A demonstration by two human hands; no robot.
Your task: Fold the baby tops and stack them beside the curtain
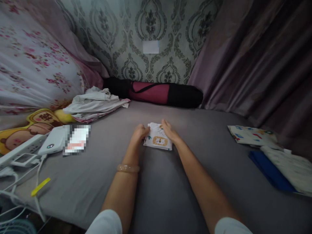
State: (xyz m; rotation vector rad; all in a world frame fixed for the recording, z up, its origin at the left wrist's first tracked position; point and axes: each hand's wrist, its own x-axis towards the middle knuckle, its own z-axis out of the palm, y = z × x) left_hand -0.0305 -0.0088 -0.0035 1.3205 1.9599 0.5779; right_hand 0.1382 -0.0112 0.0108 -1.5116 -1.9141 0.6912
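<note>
A small folded white cloth [156, 133] lies on the grey bed sheet, with an orange lion face and some green print on it. My left hand [140, 131] is at its left edge, fingers curled and thumb over the cloth. On the opposite side my right hand [170, 131] rests against the right edge with its fingers stretched out over the fabric. Whether the cloth is a garment or a plain piece, I cannot tell. A pale bangle [128, 168] sits on my left forearm.
Folded patterned cloth [253, 136], blue cloth [271, 170] and whitish cloth [290, 169] lie at the right. On the left are crumpled white fabric [94, 102], a power bank [54, 141], a power strip [26, 149] and cables. A long black-and-maroon bag [151, 92] lies along the wall.
</note>
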